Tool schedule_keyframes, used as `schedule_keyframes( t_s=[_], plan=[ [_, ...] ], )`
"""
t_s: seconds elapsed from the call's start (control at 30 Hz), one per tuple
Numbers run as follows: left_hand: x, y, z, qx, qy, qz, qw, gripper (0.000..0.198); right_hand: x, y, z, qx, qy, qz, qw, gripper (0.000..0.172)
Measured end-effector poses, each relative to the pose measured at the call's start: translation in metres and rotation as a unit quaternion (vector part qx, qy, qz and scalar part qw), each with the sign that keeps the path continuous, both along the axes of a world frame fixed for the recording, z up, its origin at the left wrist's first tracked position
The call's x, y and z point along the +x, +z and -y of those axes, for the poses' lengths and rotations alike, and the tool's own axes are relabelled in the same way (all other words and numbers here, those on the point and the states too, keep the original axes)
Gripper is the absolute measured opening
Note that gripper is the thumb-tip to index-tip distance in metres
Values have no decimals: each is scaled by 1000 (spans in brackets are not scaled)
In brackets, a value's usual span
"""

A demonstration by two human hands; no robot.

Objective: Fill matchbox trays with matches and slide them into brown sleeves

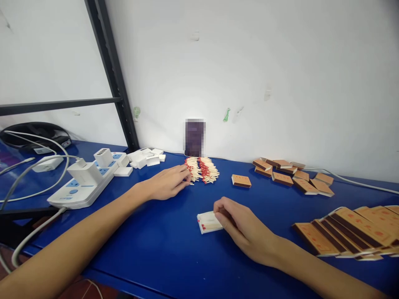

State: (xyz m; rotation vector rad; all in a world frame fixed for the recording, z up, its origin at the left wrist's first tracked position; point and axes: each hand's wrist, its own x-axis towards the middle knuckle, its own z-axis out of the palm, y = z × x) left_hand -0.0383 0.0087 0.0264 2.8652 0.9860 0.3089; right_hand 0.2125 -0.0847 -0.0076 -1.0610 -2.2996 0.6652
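Note:
My left hand (pixel 170 182) rests at the left edge of a pile of red-tipped matches (pixel 209 169), its bent fingers drawn together against the sticks. What lies between those fingertips is hidden. In the middle of the blue table, a white matchbox tray (pixel 207 216) lies flat with a few matches in it, red heads to the left. Over the tray's right end, thumb and forefinger of my right hand (pixel 237 222) close in a pinch; whether they grip the tray or a match does not show. Beyond this hand lies a single orange-brown matchbox cover (pixel 241 180).
White tray pieces (pixel 146 158) are heaped at the back left, beside a power strip (pixel 93 182) with chargers and cables. Matchbox covers (pixel 282 176) lie scattered at the back right; more covers (pixel 352 228) stand in leaning rows nearer. A blurred dark phone-like object (pixel 195 137) leans on the wall.

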Motion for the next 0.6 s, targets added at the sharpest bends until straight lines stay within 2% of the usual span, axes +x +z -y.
schedule_keyframes(
  t_s=[0.13,0.27,0.43,0.6],
  plan=[
    [17,10,25,-113,-39,50,992,16,5,-3,-1,33,-34,-41,998,10],
    [36,11,50,-180,-51,52,981,9,8,-2,-1,62,-3,-65,996,17],
    [47,3,57,-166,-26,69,983,15,6,2,2,41,31,-1,999,38],
    [34,8,41,-81,-5,79,994,15,2,4,3,50,18,38,998,45]
  ],
)
